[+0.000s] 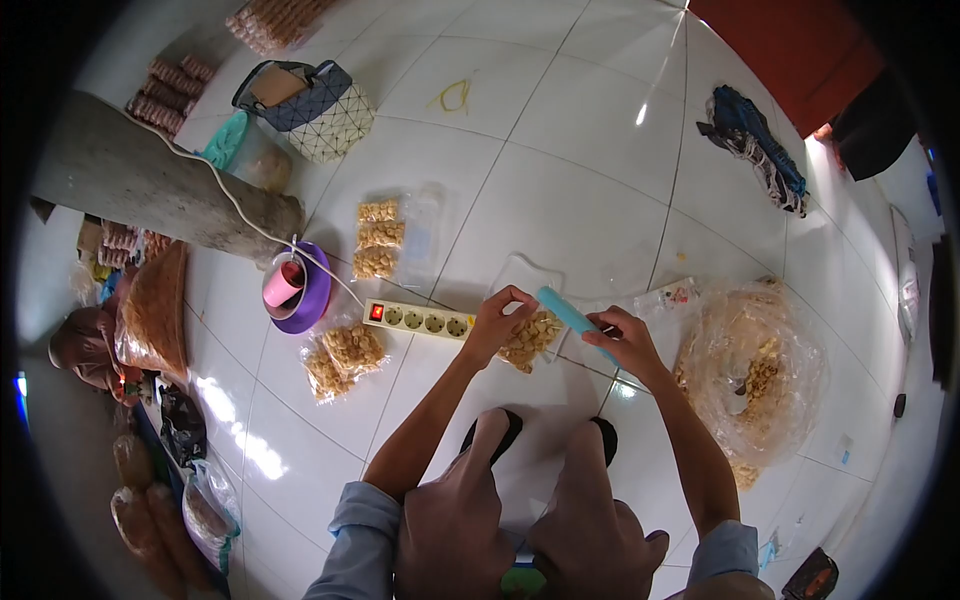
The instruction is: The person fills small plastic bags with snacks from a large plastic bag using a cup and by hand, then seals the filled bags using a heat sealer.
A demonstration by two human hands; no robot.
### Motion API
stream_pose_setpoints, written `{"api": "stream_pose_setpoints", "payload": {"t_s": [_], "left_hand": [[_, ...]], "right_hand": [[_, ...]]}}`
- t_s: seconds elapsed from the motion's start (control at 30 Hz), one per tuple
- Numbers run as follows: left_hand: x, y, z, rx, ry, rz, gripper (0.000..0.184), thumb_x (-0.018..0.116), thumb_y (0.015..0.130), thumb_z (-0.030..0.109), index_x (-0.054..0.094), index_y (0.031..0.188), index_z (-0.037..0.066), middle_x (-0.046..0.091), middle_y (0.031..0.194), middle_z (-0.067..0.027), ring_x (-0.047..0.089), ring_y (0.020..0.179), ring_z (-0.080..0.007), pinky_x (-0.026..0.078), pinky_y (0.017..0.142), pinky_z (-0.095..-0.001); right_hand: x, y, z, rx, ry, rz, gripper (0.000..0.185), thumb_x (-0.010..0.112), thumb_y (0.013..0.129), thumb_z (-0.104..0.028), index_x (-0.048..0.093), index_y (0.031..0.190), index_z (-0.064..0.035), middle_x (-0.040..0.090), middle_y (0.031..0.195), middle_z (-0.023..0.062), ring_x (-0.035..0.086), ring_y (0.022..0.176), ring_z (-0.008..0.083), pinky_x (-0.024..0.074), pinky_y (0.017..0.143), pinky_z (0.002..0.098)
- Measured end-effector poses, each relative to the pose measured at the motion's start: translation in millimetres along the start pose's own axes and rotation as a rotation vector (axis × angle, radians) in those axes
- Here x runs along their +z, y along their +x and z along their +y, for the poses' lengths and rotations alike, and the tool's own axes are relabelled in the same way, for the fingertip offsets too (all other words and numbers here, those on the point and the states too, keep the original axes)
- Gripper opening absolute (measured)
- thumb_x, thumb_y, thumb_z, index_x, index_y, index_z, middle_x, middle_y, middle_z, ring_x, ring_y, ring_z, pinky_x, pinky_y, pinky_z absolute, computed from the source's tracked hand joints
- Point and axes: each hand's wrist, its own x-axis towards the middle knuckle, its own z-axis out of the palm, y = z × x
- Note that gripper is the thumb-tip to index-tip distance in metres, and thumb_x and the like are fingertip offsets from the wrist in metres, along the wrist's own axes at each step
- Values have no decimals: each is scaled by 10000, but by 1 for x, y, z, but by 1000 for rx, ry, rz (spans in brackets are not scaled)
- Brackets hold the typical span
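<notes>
Right grip [630, 342]: the person's bare right hand is clasped around a light-blue bar-shaped tool [568, 314], which slants from upper left to lower right. Left grip [494, 322]: the fingers are bent and drawn together beside the tool's upper end, at the edge of a clear bag of golden snack pieces [526, 350]; whether they pinch the film cannot be told. The bag is between the two hands, just below the tool, in front of the person's feet.

Just left of the left hand is a cream power strip [415, 318] with a red switch and a row of sockets. Farther left, more filled snack bags [352, 348] lie on the white tiled floor [575, 110]. Near them is a purple round container [318, 290] with a pink cylinder [282, 285] in it. Beyond the strip, three small snack packs [378, 236] form a column beside clear plastic sleeves [422, 235]. To the right of the hands sits a large, open-looking clear sack [800, 385] of snack pieces. Toward the far left stands a patterned tote [335, 120], near a grey pillar [150, 180].
</notes>
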Motion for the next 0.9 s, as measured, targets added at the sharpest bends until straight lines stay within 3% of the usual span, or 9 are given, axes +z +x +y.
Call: {"api": "stream_pose_setpoints", "payload": {"t_s": [0.1, 0.4, 0.5, 0.63, 0.73, 0.8, 0.83, 0.9], "left_hand": [[-1, -1, -3, -9, 42, 13, 27, 530, 881, 71, 535, 882, 45, 549, 928, -4, 518, 872, -59, 436, 774, -220], [-8, -1, -14, 15, 49, 66, 74, 545, 882, 126, 556, 880, 53, 560, 904, -4, 533, 835, -59, 440, 739, -217], [-12, -2, -14, -67, 29, 85, 45, 507, 891, 81, 540, 905, 54, 554, 926, -1, 508, 870, -60, 416, 787, -217], [-16, -2, -16, -12, 63, 88, 50, 503, 896, 89, 542, 909, 61, 556, 918, 3, 507, 874, -61, 411, 797, -218], [-17, -3, -18, -10, 55, 91, 56, 499, 900, 96, 538, 922, 63, 563, 925, 5, 507, 876, -58, 412, 798, -219], [-16, -6, -22, -67, -10, 100, 60, 496, 906, 111, 529, 934, 69, 578, 939, -4, 515, 881, -65, 413, 806, -227], [-15, -6, -25, -72, -13, 99, 60, 496, 906, 111, 529, 934, 69, 578, 939, -4, 515, 881, -65, 413, 806, -227], [-12, -8, -35, -25, -52, 147, 68, 509, 904, 110, 525, 926, 47, 602, 944, -43, 564, 890, -91, 467, 793, -243]], "right_hand": [[2, 3, 8, 3, -24, -18, 305, 688, 774, -163, 616, 1019, 4, 560, 870, 44, 579, 791, 130, 476, 718, 257], [8, 6, 23, 31, -37, -78, 475, 695, 767, -293, 569, 1097, 25, 558, 993, 109, 605, 857, 205, 487, 759, 310], [7, 6, 33, 22, -24, -86, 510, 699, 764, -294, 545, 1133, 22, 552, 986, 106, 602, 870, 209, 485, 767, 312], [7, 6, 47, 35, 23, -55, 515, 705, 758, -284, 533, 1140, 15, 542, 978, 103, 593, 883, 205, 484, 770, 309], [9, 10, 55, 73, 103, 23, 514, 712, 752, -274, 524, 1132, 16, 530, 997, 103, 577, 881, 195, 484, 750, 304], [15, 12, 63, 10, 7, 249, 488, 720, 737, -258, 534, 1087, 26, 512, 964, 108, 561, 821, 202, 478, 711, 315], [21, 13, 70, 15, 5, 249, 488, 720, 737, -258, 534, 1087, 26, 512, 964, 108, 561, 821, 202, 478, 711, 315], [39, 17, 82, -68, -270, 484, 491, 730, 709, -226, 521, 1074, 26, 484, 933, 121, 528, 832, 238, 459, 718, 346]]}}
